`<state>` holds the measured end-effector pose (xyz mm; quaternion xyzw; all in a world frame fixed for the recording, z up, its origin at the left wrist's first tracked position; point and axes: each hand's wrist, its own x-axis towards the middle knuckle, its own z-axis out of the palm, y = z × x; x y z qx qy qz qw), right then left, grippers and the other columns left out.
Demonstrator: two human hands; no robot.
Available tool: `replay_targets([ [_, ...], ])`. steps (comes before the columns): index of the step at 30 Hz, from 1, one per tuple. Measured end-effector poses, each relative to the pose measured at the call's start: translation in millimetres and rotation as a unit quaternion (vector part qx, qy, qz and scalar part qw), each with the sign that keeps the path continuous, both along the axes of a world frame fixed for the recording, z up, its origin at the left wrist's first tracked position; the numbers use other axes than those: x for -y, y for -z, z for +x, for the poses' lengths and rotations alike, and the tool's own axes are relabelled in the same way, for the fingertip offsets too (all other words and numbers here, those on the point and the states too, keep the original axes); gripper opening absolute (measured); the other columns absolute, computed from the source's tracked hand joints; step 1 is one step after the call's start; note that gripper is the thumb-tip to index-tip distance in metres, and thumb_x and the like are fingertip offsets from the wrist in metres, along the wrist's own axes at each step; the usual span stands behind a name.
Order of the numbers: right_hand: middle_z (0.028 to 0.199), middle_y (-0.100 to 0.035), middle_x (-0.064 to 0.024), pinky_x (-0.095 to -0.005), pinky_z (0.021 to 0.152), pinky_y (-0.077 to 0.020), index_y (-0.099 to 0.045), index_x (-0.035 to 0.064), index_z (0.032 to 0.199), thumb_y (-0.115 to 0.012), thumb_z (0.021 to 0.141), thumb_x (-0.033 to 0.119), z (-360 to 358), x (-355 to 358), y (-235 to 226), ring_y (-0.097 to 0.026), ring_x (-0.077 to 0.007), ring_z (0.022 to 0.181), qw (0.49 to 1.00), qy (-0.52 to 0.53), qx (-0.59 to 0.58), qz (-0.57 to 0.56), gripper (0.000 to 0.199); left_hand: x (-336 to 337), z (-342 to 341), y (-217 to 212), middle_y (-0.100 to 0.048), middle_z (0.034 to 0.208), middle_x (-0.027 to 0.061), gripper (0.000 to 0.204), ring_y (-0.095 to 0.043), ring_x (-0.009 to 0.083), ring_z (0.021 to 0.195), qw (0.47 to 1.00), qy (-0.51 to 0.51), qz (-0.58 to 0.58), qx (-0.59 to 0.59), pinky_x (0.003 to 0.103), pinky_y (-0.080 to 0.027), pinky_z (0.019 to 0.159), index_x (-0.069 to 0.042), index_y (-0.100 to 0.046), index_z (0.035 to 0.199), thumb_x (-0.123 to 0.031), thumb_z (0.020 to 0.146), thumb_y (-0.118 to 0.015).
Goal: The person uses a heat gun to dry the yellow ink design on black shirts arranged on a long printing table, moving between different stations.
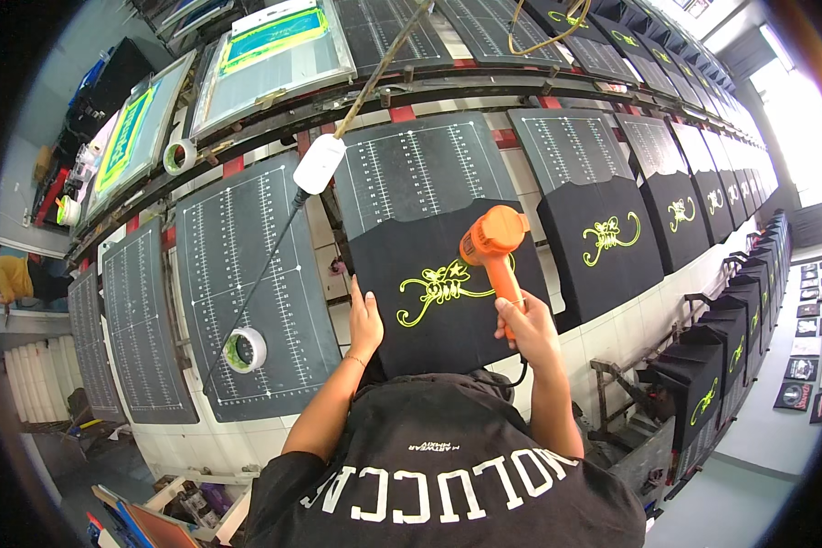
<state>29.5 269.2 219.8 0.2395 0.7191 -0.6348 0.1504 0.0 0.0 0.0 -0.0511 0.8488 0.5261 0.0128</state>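
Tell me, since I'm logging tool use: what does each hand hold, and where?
Right hand grips the orange heat gun by its handle; left hand only rests flat on the black shirt.

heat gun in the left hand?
No, the orange heat gun is gripped by the right hand; the left hand lies flat on the black shirt.

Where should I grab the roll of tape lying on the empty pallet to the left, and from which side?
Take the tape roll across its outer rim, coming straight down from above. It lies flat on the gridded pallet with its hole facing up, so the round edge is free all around; a finger could probably also hook through the hole.
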Motion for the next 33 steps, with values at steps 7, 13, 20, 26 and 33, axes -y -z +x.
replay_targets([
  [7, 0.07, -0.057, 0.0019, -0.0194, 0.045, -0.0404, -0.059, 0.0008, 0.1, -0.063, 0.092, 0.028, -8, 5, -2, -0.058, -0.0056, 0.058, 0.999, -0.011, -0.003, 0.03, 0.029, 0, 0, 4, -0.035, 0.146, 0.0282, 0.058, -0.04, 0.0405, 0.133, 1.0, -0.003, 0.015, -0.002, 0.042, -0.033, 0.109, 0.004, -0.019, 0.149, -0.03, 0.104, -0.03],
  [13, 0.07, -0.057, 0.0015, -0.02, 0.044, -0.0402, -0.059, 0.0013, 0.099, -0.063, 0.092, 0.028, -5, 4, -3, -0.058, -0.006, 0.058, 0.999, -0.007, 0.005, 0.032, 0.028, 0, 0, 0, -0.035, 0.147, 0.0269, 0.056, -0.04, 0.0392, 0.133, 1.0, -0.008, 0.009, 0.015, 0.041, -0.033, 0.109, 0.002, -0.02, 0.149, -0.029, 0.103, -0.03],
  [20, 0.069, -0.057, 0.0018, -0.0206, 0.045, -0.0411, -0.059, 0.0016, 0.099, -0.062, 0.092, 0.028, -5, 7, -1, -0.058, -0.0063, 0.058, 0.999, -0.02, 0.005, 0.027, 0.027, 1, -1, 5, -0.035, 0.147, 0.027, 0.056, -0.041, 0.0392, 0.133, 1.0, -0.002, 0.003, -0.005, 0.041, -0.034, 0.109, 0.001, -0.019, 0.149, -0.027, 0.103, -0.03],
  [26, 0.069, -0.057, 0.0018, -0.0192, 0.045, -0.0413, -0.059, 0.0001, 0.104, -0.063, 0.092, 0.027, -3, 10, -3, -0.058, -0.0056, 0.057, 0.999, -0.032, 0.012, 0.041, 0.029, -1, -2, -5, -0.038, 0.145, 0.0279, 0.056, -0.044, 0.0404, 0.13, 1.0, 0.001, 0.012, 0.015, 0.041, -0.036, 0.107, 0.001, -0.018, 0.149, -0.028, 0.103, -0.031],
  [33, 0.07, -0.057, 0.0013, -0.0204, 0.045, -0.0416, -0.06, 0.0004, 0.1, -0.063, 0.091, 0.028, -6, 12, -2, -0.058, -0.0063, 0.057, 0.998, -0.024, 0.011, 0.063, 0.029, -2, -1, -3, -0.037, 0.146, 0.0268, 0.055, -0.043, 0.0397, 0.132, 1.0, -0.007, 0.021, 0.004, 0.041, -0.035, 0.108, 0.002, -0.02, 0.149, -0.026, 0.103, -0.032],
])
